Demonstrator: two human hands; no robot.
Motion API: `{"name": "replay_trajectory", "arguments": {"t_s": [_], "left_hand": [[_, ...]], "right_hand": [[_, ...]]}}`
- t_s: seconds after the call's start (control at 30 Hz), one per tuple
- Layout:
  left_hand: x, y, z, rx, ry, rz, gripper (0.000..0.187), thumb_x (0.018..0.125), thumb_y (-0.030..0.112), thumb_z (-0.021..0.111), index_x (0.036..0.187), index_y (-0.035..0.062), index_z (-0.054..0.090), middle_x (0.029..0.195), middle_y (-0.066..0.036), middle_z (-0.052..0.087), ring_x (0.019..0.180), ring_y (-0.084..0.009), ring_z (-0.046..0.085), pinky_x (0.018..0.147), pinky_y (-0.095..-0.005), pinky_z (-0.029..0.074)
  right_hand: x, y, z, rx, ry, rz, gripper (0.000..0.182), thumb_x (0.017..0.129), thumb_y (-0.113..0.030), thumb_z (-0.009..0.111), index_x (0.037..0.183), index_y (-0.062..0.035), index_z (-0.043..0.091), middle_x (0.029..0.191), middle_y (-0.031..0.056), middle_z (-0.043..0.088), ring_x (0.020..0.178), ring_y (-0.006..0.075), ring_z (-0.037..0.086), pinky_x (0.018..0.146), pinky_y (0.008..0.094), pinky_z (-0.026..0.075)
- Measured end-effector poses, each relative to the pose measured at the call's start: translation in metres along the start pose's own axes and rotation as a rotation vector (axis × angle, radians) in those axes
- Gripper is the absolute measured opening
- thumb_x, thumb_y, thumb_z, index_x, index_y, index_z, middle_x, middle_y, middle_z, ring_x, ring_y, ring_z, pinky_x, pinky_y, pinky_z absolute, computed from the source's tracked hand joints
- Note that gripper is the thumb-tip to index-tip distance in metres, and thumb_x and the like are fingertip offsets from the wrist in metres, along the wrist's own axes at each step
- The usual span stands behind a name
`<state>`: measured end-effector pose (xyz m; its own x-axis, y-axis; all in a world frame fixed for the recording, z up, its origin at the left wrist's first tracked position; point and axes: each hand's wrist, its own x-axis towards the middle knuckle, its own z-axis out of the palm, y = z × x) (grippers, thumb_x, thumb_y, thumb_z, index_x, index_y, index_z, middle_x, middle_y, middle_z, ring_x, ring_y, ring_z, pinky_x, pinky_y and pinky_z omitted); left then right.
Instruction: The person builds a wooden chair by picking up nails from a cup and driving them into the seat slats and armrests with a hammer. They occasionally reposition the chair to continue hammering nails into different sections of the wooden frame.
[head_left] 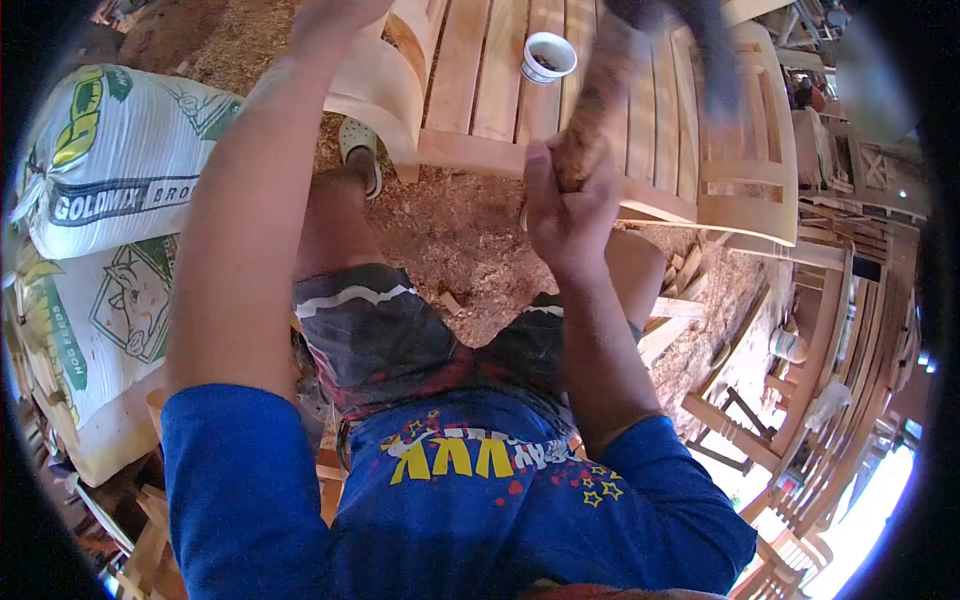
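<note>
While the right hand point(572, 205) grips a sawdust-coated handle point(592, 120), fingers clamped, above the wooden chair point(600, 110), the left hand point(335, 15) is cropped, finger state unclear; work appears underway.

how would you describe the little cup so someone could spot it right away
Find the pale slatted wooden chair lying flat on the sawdust ahead of the person. The cup stands on its slats near the top of the view, left of the raised right hand. It is the only small white, round-rimmed thing there.
</note>
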<state>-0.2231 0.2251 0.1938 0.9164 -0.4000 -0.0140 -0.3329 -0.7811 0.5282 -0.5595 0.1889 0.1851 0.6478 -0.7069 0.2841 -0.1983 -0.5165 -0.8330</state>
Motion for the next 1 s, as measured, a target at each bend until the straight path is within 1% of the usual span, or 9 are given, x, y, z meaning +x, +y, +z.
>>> {"name": "replay_trajectory", "arguments": {"t_s": [0.07, 0.13, 0.23, 0.33, 0.47, 0.57, 0.77, 0.87, 1.0], "left_hand": [[-0.001, 0.002, -0.005, 0.065, -0.025, -0.007, 0.082, 0.099, 0.047, 0.052, 0.162, 0.0005, 0.024, 0.148, -0.032, 0.052, 0.137, -0.0468, 0.051, 0.117, -0.0525, 0.039], [-0.008, 0.005, -0.012, 0.082, -0.036, -0.003, 0.083, 0.099, 0.046, 0.052, 0.162, 0.0017, 0.023, 0.148, -0.032, 0.051, 0.138, -0.0464, 0.050, 0.118, -0.0518, 0.039], [-0.016, 0.008, -0.018, 0.044, -0.041, 0.012, 0.083, 0.099, 0.046, 0.053, 0.163, 0.0030, 0.021, 0.150, -0.033, 0.049, 0.140, -0.0463, 0.049, 0.119, -0.0508, 0.038], [-0.011, 0.010, -0.015, 0.003, 0.003, 0.014, 0.084, 0.099, 0.045, 0.053, 0.164, 0.0035, 0.020, 0.152, -0.033, 0.046, 0.141, -0.0467, 0.047, 0.120, -0.0502, 0.036], [0.010, -0.019, 0.014, -0.078, 0.048, 0.132, 0.084, 0.099, 0.046, 0.053, 0.164, 0.0031, 0.019, 0.154, -0.033, 0.044, 0.141, -0.0473, 0.046, 0.120, -0.0502, 0.035], [0.008, -0.010, 0.005, -0.025, 0.005, 0.091, 0.084, 0.099, 0.047, 0.052, 0.163, 0.0028, 0.020, 0.153, -0.033, 0.045, 0.142, -0.0468, 0.046, 0.120, -0.0502, 0.035], [-0.026, 0.020, -0.028, 0.071, -0.098, -0.059, 0.081, 0.100, 0.048, 0.051, 0.163, 0.0064, 0.020, 0.152, -0.029, 0.048, 0.141, -0.0439, 0.048, 0.120, -0.0491, 0.036], [0.003, -0.006, 0.007, 0.159, 0.037, 0.006, 0.072, 0.101, 0.046, 0.049, 0.162, 0.0119, 0.029, 0.153, -0.024, 0.049, 0.135, -0.0424, 0.054, 0.114, -0.0509, 0.041], [-0.009, -0.004, 0.020, 0.487, 0.298, 0.233, 0.060, 0.101, 0.042, 0.049, 0.157, 0.0177, 0.043, 0.153, -0.017, 0.051, 0.127, -0.0406, 0.060, 0.108, -0.0527, 0.047]], "right_hand": [[-0.005, 0.005, -0.001, 0.122, 0.013, 0.007, 0.020, 0.098, -0.016, 0.068, 0.103, 0.0003, 0.059, 0.088, 0.0121, 0.065, 0.083, 0.0239, 0.064, 0.076, 0.0408, 0.052], [-0.022, 0.033, 0.023, 0.055, 0.106, -0.108, 0.018, 0.098, -0.015, 0.068, 0.103, 0.0004, 0.060, 0.086, 0.0120, 0.066, 0.084, 0.0244, 0.066, 0.077, 0.0405, 0.053], [-0.072, 0.142, 0.044, -0.404, -0.385, 0.226, 0.025, 0.091, -0.010, 0.067, 0.106, 0.0067, 0.057, 0.088, 0.0269, 0.067, 0.083, 0.0494, 0.068, 0.076, 0.0432, 0.056], [-0.051, 0.108, 0.049, -0.296, -0.337, 0.473, 0.023, 0.090, -0.010, 0.067, 0.106, 0.0050, 0.058, 0.086, 0.0269, 0.067, 0.084, 0.0480, 0.069, 0.077, 0.0450, 0.055], [-0.015, 0.017, 0.013, -0.090, -0.211, 0.320, 0.026, 0.086, -0.006, 0.069, 0.109, 0.0015, 0.059, 0.087, 0.0263, 0.067, 0.085, 0.0471, 0.068, 0.076, 0.0479, 0.053], [-0.015, 0.041, 0.022, -0.036, 0.010, -0.138, 0.031, 0.084, -0.004, 0.070, 0.112, 0.0015, 0.058, 0.087, 0.0250, 0.067, 0.087, 0.0469, 0.068, 0.076, 0.0475, 0.053], [-0.063, 0.130, 0.050, -0.295, -0.421, 0.518, 0.038, 0.085, -0.012, 0.069, 0.116, 0.0054, 0.056, 0.097, 0.0335, 0.069, 0.100, 0.0511, 0.068, 0.083, 0.0570, 0.054], [-0.050, 0.098, 0.042, -0.276, -0.388, 0.496, 0.040, 0.086, -0.015, 0.066, 0.118, 0.0073, 0.054, 0.099, 0.0377, 0.068, 0.101, 0.0530, 0.067, 0.085, 0.0590, 0.054], [-0.078, 0.142, 0.038, -0.361, -0.473, 0.488, 0.036, 0.087, -0.012, 0.063, 0.116, 0.0072, 0.054, 0.095, 0.0373, 0.068, 0.096, 0.0546, 0.068, 0.086, 0.0585, 0.055]]}}
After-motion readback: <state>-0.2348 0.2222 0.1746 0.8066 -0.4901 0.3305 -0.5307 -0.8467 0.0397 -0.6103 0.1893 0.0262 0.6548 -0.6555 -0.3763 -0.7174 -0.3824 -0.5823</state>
